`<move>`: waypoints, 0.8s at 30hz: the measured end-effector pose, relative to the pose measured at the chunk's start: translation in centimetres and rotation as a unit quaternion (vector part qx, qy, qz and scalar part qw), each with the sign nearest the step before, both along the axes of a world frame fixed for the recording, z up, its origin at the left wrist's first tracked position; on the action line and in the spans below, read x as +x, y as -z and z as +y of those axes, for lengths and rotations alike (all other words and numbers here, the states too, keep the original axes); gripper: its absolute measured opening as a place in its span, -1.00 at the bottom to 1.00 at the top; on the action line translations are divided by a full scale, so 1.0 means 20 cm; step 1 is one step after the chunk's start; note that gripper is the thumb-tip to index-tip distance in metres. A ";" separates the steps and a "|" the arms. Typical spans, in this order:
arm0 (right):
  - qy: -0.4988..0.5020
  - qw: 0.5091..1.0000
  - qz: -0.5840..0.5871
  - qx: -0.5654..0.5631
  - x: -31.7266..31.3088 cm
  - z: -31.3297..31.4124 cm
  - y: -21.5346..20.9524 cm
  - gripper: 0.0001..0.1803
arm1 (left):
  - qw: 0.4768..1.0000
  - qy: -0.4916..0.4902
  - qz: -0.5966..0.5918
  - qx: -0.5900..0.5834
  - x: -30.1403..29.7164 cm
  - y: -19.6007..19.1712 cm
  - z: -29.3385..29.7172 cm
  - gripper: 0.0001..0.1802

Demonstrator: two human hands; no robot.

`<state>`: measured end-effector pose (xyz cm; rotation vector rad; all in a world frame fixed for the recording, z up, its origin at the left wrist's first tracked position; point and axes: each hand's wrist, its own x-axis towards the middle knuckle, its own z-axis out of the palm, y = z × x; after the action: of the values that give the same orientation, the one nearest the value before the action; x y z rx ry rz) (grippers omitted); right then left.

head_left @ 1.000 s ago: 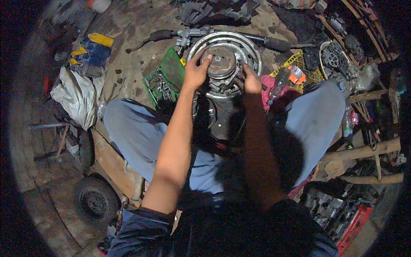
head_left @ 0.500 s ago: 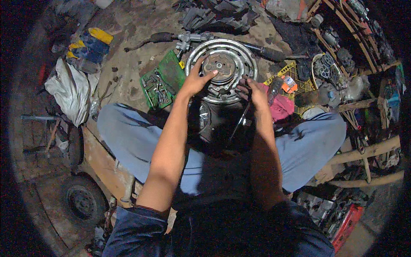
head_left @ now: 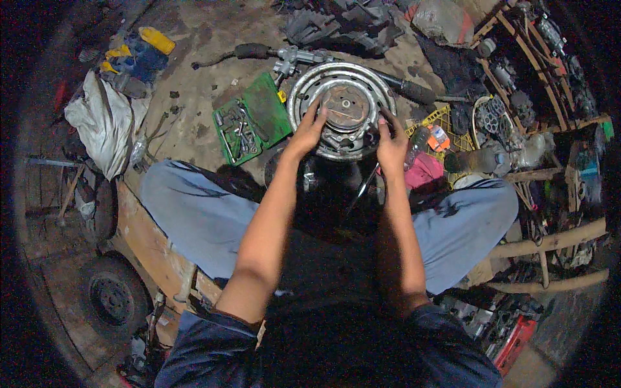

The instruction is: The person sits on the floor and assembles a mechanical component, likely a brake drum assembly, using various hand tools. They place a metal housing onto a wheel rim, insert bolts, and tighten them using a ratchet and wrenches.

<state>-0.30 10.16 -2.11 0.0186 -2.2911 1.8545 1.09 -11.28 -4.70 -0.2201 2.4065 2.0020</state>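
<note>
A round, rusty-faced metal part with a pulley, which looks like a car air-conditioning compressor (head_left: 345,103), stands face up inside a silver steel wheel rim (head_left: 304,84) in front of me. My left hand (head_left: 309,134) has its thumb and fingers against the compressor's left side. At the rim's right edge is my right hand (head_left: 392,147), with thumb and fingers apart; its fingertips are in shadow, and whether they touch the metal I cannot tell. A thin metal rod-like tool (head_left: 366,183) slants below the right hand. The compressor's underside is hidden.
To the left lies an open green tool case (head_left: 265,107) with sockets. A long steering-rack-like part (head_left: 294,57) lies behind the rim. On the right are a pink cloth (head_left: 425,172), an orange box (head_left: 439,138) and a yellow crate (head_left: 458,129).
The compressor has shifted slightly right relative to the rim. My left fingers have drawn closer together at its left side, and the right hand's thumb has lifted. The whole view has shifted a little.
</note>
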 end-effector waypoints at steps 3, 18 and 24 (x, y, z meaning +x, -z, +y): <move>-0.030 0.997 0.031 0.067 -0.08 -0.03 -0.10 -0.61 | 0.996 -0.053 -0.041 0.056 -0.02 0.04 0.00 -0.15; -0.162 0.846 0.109 0.495 -0.17 -0.30 -0.25 -0.11 | 0.983 -0.150 0.038 0.097 0.00 0.17 0.17 -0.38; -0.144 0.882 0.155 0.421 -0.20 -0.35 -0.22 -0.14 | 0.955 -0.240 0.142 -0.104 -0.05 0.54 0.16 -0.54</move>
<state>-4.26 3.16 2.24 0.7470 -2.7289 0.7029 0.02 -7.98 -15.53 -0.6128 2.9887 2.0644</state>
